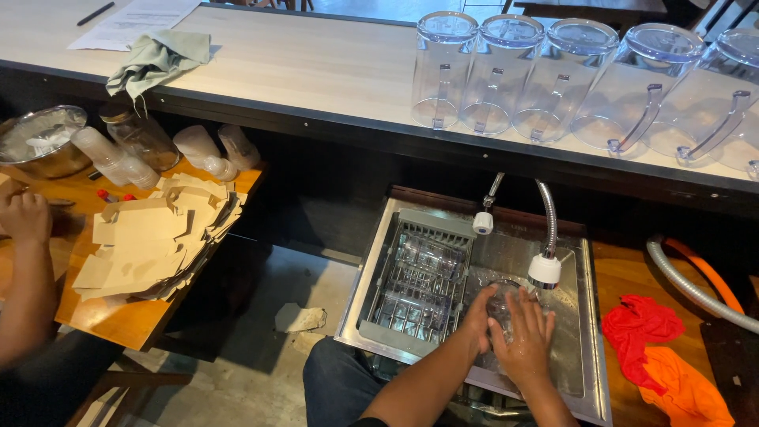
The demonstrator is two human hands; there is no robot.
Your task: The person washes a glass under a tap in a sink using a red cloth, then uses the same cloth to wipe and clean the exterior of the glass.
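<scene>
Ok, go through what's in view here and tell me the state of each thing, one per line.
Left hand: wrapped around the clear glass.
Right hand: pressed on the clear glass.
Clear glass: held in the sink under the faucet head.
Faucet head: hanging over the sink; flow not discernible.
Grey rack: sitting in the sink.
Clear pitchers: upside down on the counter.
Green cloth: crumpled.
Red cloth: crumpled.
</scene>
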